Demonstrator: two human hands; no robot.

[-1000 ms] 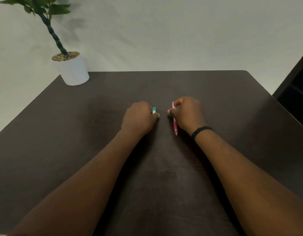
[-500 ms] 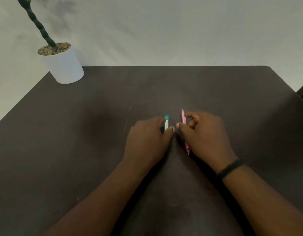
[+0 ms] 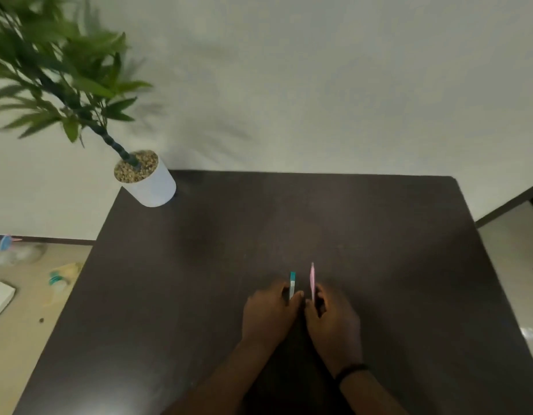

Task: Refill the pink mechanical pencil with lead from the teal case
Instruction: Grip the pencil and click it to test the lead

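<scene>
A: Left hand [image 3: 269,314] pinches the teal lead case [image 3: 292,284], right hand [image 3: 334,320] grips the pink mechanical pencil [image 3: 312,280], mid-table [image 3: 199,265].

B: Both point toward the far edge, parallel, just beside each other; neither opened yet, I'd say.

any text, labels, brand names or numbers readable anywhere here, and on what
None can be read.
teal case, held in the left hand: the pale part shows no legible print; too blurred.
pink mechanical pencil, held in the right hand: no marking visible.
white plant pot: plain.
Things on the floor at left: too blurred to tell.
</scene>
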